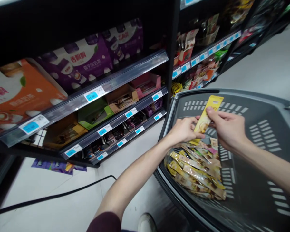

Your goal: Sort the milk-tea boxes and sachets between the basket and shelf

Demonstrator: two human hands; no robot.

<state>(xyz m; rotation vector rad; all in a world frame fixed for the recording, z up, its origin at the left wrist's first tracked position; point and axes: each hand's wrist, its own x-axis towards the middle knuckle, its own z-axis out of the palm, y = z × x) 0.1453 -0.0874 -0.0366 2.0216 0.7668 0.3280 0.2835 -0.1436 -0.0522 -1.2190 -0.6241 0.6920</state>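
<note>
A yellow stick packet [205, 118] is tilted between my two hands above the grey shopping basket [244, 96]. My right hand [229, 127] pinches its upper part between thumb and fingers. Around its lower end, the fingers of my left hand [183, 130] are closed. Just under those fingers another bit of yellow wrapper shows, and I cannot tell if it is a separate packet. Below, a pile of yellow and beige stick packets [198, 170] lies in the near left part of the basket.
Dark shelving on the left bears purple milk tea boxes [87, 61], an orange box [21, 93] and a green display tray [94, 112]. Purple packets [59, 166] lie at floor level. A black cable [53, 192] crosses the pale floor. A shoe [147, 223] shows at the bottom.
</note>
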